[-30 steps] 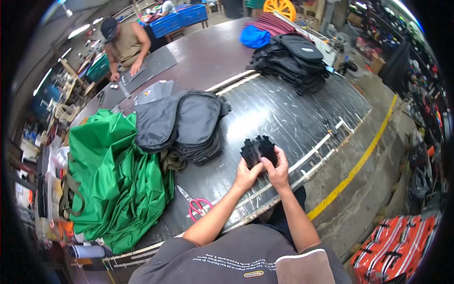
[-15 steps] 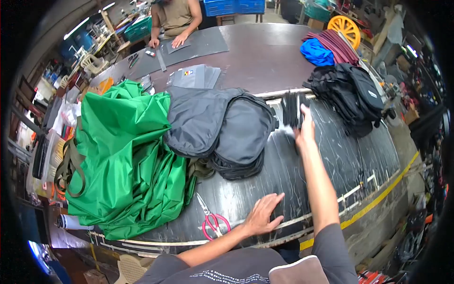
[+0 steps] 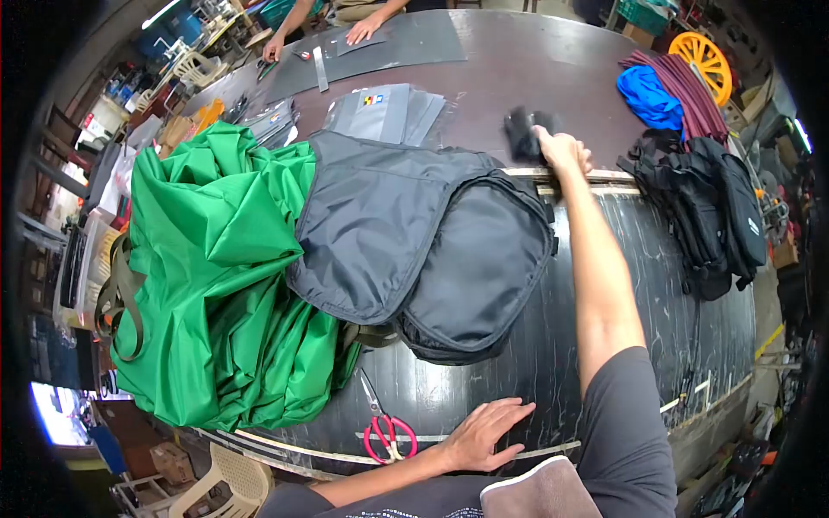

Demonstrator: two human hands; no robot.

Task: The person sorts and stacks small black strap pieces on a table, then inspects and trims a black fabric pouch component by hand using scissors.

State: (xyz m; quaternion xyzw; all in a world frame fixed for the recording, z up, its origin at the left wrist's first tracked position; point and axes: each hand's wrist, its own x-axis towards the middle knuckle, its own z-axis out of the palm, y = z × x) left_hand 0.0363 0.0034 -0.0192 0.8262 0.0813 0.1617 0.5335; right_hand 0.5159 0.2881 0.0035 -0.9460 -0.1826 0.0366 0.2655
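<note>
My right hand is stretched far forward over the table's seam, closed on a small black item. Motion blurs that item, so its kind is unclear. My left hand lies flat near the front edge with its fingers apart, holding nothing. Just left of it are scissors with red handles, blades pointing away from me. A dark grey backpack lies in the middle, its panel folded open to the left. Beside it, a large heap of green fabric covers the left part of the table.
Clear-wrapped grey pieces lie behind the backpack. At the right are a black backpack, blue cloth, maroon fabric and a yellow wheel. Across the table, a co-worker's hands rest near a grey sheet and a ruler.
My right hand has moved forward with the black item, from the near surface to beyond the seam. The view has shifted. My left hand stays flat by the front edge.
</note>
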